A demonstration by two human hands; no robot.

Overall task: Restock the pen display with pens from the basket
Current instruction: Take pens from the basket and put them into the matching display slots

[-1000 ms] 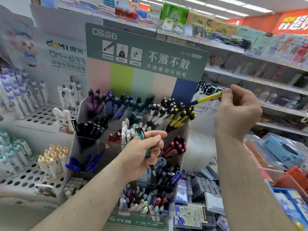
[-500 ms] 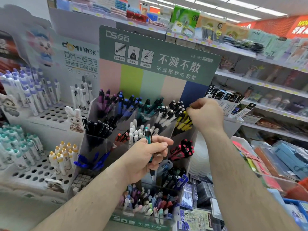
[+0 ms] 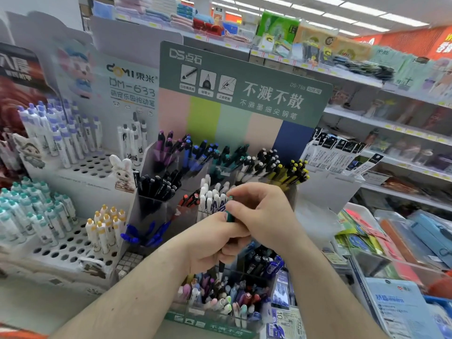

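Teal pen (image 3: pixel 229 215) in transfer between hands, just in front of pen display (image 3: pixel 244 99).

Held upright in left hand (image 3: pixel 212 237), grip curled round barrel, dark tip below fist; right hand (image 3: pixel 263 216) pinching upper end, grip pressed together on cap. Next, by judgement: lift clear, carry to teal compartment (image 3: pixel 228 155) in back row, insert tip down. Versus half a second ago: right hand back from yellow pens (image 3: pixel 294 173), now empty of yellow pen. Basket not visible.
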